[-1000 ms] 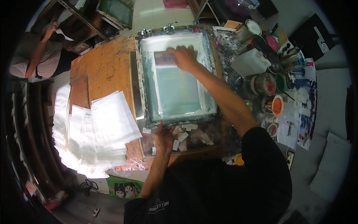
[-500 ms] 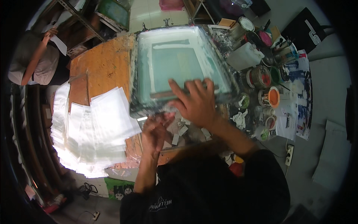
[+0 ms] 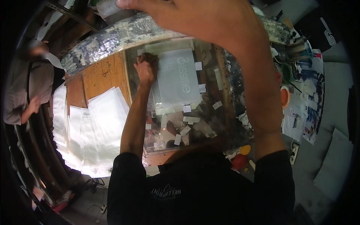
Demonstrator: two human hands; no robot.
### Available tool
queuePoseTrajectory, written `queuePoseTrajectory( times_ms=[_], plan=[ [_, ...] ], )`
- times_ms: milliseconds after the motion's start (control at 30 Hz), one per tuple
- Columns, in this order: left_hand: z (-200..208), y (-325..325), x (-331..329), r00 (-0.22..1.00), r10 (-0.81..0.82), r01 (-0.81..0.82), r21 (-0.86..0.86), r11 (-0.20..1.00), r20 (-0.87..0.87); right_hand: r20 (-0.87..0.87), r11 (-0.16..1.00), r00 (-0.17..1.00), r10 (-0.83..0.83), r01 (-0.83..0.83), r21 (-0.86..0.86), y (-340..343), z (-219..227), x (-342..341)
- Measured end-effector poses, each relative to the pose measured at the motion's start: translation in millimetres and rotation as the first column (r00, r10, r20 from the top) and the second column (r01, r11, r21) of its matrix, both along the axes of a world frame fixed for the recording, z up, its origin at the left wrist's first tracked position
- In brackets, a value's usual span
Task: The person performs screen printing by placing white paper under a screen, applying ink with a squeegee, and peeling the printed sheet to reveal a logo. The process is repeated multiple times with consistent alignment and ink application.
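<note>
My left hand (image 3: 146, 69) is closed with curled fingers at the upper left edge of a translucent plastic bag (image 3: 176, 84). The bag lies flat on a glass-topped work surface (image 3: 202, 129) and bears a pale printed mark and lettering. My right hand (image 3: 195, 15) is raised close to the camera at the top, by the tilted-up near bar of the printing screen frame (image 3: 120, 35), which is crusted with paint. It seems to grip that frame, though most of its fingers are cut off by the picture's edge. The squeegee cannot be made out clearly.
Stacked clear bags (image 3: 101, 127) fan out on the wooden table (image 3: 105, 77) at left. Small white paper tabs (image 3: 185, 130) dot the glass. Paint tubs, one with orange paint (image 3: 285, 98), line the right side. Another person (image 3: 33, 86) stands at far left.
The screen frame has swung up off the glass, uncovering the printed bag. My right hand has risen toward the camera. My left hand has reached forward onto the bag's edge.
</note>
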State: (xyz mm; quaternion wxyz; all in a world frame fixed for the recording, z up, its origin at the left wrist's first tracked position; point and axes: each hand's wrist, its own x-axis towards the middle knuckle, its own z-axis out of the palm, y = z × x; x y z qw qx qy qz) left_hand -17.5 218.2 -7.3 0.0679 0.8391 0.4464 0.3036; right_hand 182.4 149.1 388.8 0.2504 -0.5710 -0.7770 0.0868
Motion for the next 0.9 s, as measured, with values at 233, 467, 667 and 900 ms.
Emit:
queuePoseTrajectory(
  times_ms=[233, 467, 667, 900],
  plan=[
    [61.6, -34.1, -29.3, 0.862, 0.277, 0.042, -0.605, 0.795, 0.424, 0.04, 0.974, 0.973, -0.225, 0.226, -0.03, 19.6, 11.3, -16.4],
    [48.8, 4.7, -334.6, 0.632, 0.742, -0.687, -0.281, 0.67, 0.224, 0.054, 0.977, 0.979, -0.197, 0.192, 0.095, 26.1, 6.7, -32.3],
    [15.6, -200.0, -270.5, 0.833, 0.276, -0.314, 0.001, 0.95, -0.479, 0.025, 0.954, 0.962, -0.272, 0.267, 0.136, 25.5, -12.2, -18.8],
    [6.6, -184.9, -53.6, 0.944, 0.155, -0.227, -0.233, 0.946, -0.291, 0.127, 0.973, 0.973, -0.193, 0.173, 0.155, 16.2, -6.2, -23.1]
  ],
)
